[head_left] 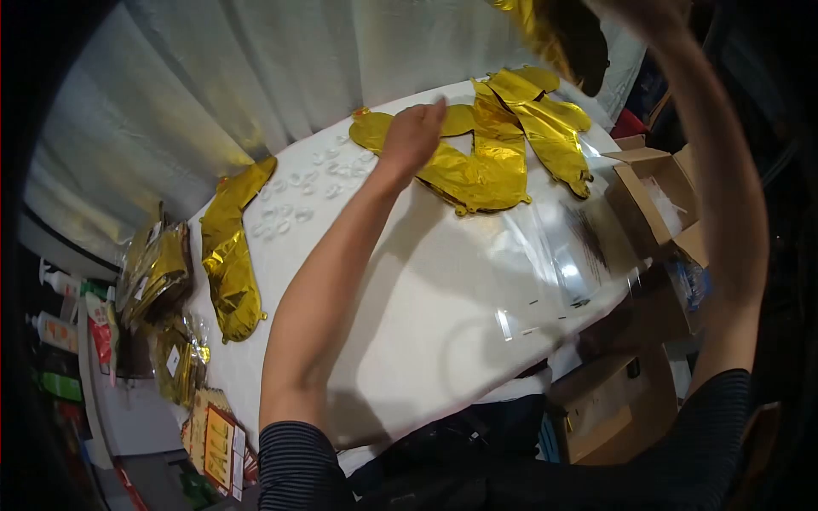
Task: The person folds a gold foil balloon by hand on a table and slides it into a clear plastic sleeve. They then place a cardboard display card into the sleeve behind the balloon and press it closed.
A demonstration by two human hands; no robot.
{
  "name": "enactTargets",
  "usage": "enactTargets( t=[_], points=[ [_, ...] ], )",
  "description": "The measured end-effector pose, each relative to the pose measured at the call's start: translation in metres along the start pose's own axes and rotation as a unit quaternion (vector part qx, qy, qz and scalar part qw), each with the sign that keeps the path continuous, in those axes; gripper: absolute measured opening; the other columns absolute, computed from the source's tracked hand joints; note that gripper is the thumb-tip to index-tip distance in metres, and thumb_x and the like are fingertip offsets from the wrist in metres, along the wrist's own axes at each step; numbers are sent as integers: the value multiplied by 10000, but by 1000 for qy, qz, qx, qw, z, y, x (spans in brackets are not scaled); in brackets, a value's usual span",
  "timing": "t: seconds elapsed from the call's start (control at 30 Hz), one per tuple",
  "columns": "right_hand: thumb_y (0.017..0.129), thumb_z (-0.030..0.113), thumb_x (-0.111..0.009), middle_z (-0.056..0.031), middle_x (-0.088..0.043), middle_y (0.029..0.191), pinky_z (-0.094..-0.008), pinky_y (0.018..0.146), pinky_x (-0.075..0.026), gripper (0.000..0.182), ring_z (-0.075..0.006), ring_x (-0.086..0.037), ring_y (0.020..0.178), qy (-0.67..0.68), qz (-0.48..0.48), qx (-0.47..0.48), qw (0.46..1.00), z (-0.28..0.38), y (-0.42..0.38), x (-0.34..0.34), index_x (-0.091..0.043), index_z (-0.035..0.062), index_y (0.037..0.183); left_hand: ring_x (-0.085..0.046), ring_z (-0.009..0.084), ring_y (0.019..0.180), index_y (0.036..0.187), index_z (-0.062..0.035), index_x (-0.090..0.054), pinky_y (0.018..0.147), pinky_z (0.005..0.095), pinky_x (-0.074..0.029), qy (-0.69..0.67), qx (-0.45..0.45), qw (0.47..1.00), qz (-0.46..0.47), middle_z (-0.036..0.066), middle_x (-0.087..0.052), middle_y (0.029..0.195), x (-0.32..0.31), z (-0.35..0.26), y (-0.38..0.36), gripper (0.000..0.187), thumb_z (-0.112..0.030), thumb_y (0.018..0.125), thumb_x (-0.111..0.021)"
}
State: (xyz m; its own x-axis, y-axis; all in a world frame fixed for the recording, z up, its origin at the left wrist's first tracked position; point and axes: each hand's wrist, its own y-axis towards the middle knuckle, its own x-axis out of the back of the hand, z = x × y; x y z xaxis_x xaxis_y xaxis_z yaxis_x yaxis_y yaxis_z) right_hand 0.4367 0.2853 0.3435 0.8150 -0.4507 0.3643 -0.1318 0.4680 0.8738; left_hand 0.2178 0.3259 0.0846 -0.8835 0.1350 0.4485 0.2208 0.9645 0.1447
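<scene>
The left grip (413,140) is at the far side of the white worktop (400,341), over the left part of a broad gold foil shape (498,175), thumb raised and the other fingers curled out of sight; it touches the foil, but I cannot tell whether it pinches it. The right grip (652,17) is high at the upper right, blurred and partly cut off by the frame, closed on a raised foil piece (558,38) that hangs in the air beyond the worktop's far right part, its gold side and a darker side both showing. Just right of the broad shape, and meeting it at the top, a folded gold foil strip (550,132) lies on the worktop, and in front of that a clear plastic sheet (558,264) catches the light near the right edge. Small clear pieces (298,187) are scattered to the left of the left grip, and farther left a bent gold foil shape (226,255) lies by itself, well apart from the others. Along the left edge are wrapped gold packs (158,272) and, nearer the person, a stack of printed cards (221,451). An open cardboard box (635,187) stands beside the right edge, with another carton (605,409) lower down, while a pale curtain (298,60) hangs behind the worktop
</scene>
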Motion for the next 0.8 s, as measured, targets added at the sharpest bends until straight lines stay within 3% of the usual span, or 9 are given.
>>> enactTargets(
  t=[0.03, 0.07, 0.13, 0.17, 0.27, 0.37, 0.4, 0.53, 0.8],
  points=[
    [1077, 303, -518, -115, -704, 906, -331, 647, -587, 353, -181, -671, 775, -6, 58, 5, 998, 17, -32, -14, -676, -1, 1161, -613, 383, 1184, 1345, 59, -526, 990, 479, -541, -351, 88, 930, 57, 222, -589, 1306, 5, -7, -11, 698, -573, 1053, -476],
    [1084, 301, -514, -113, -704, 902, -325, 639, -591, 354, -177, -672, 768, -18, 108, 16, 994, 32, -69, -30, -674, -3, 1168, -613, 383, 1184, 1345, 59, -526, 990, 479, -541, -350, 88, 931, 54, 222, -589, 1306, 11, -10, -25, 698, -573, 1053, -476],
    [893, 144, -656, -79, -649, 884, -394, 637, -544, 157, -241, -685, 797, -60, 252, 167, 951, 63, -166, -64, -621, 83, 1033, -639, 368, 1178, 1429, 48, -449, 995, 480, -543, -557, 65, 819, 123, 206, -586, 1353, 28, -15, -61, 874, -699, 1043, -215],
    [826, 90, -691, -64, -620, 881, -421, 636, -530, 177, -267, -686, 816, -75, 313, 212, 923, 83, -208, -75, -592, 111, 971, -532, 392, 1354, 1525, 54, -364, 1160, 533, -427, -545, 70, 819, 164, 238, -515, 1475, 37, -25, -83, 999, -770, 994, -168],
    [873, 160, -613, -76, -562, 934, -354, 588, -518, 154, -240, -630, 862, -37, 439, 196, 876, 125, -280, -89, -590, 44, 972, -583, 363, 1298, 1513, 39, -396, 1142, 518, -450, -523, 75, 834, 162, 224, -570, 1417, 51, 10, -121, 1021, -793, 975, -149],
    [856, 140, -616, -75, -564, 936, -349, 598, -525, 135, -226, -631, 849, 11, 427, 186, 885, 137, -328, -103, -602, 47, 953, -695, 208, 1050, 1352, 15, -552, 922, 360, -583, -447, 126, 884, 55, 122, -698, 1196, 52, 41, -158, 750, -652, 1034, -421],
    [856, 140, -616, -75, -564, 936, -349, 598, -525, 135, -226, -631, 849, 19, 429, 188, 883, 142, -339, -104, -602, 47, 953, -684, 162, 914, 1277, 4, -601, 825, 326, -572, -428, 163, 887, 65, 84, -707, 1084, 60, 39, -173, 461, -355, 1003, -696],
    [848, 119, -624, -91, -600, 890, -325, 622, -531, 121, -229, -644, 824, 36, 455, 186, 870, 166, -365, -97, -617, 31, 930, -697, 162, 784, 1087, 39, -676, 723, 324, -571, -256, 165, 951, -52, 77, -731, 922, 70, 66, -207, 219, -53, 895, -725],
    [923, 246, -661, -103, -637, 882, -399, 644, -541, 192, -280, -679, 823, 118, 529, 115, 832, 172, -372, -76, -626, 61, 959, -739, 180, 831, 1285, 70, -538, 640, 294, -625, -192, 236, 941, -149, 123, -729, 1018, 118, 99, -285, 414, -64, 930, -702]
  ],
)
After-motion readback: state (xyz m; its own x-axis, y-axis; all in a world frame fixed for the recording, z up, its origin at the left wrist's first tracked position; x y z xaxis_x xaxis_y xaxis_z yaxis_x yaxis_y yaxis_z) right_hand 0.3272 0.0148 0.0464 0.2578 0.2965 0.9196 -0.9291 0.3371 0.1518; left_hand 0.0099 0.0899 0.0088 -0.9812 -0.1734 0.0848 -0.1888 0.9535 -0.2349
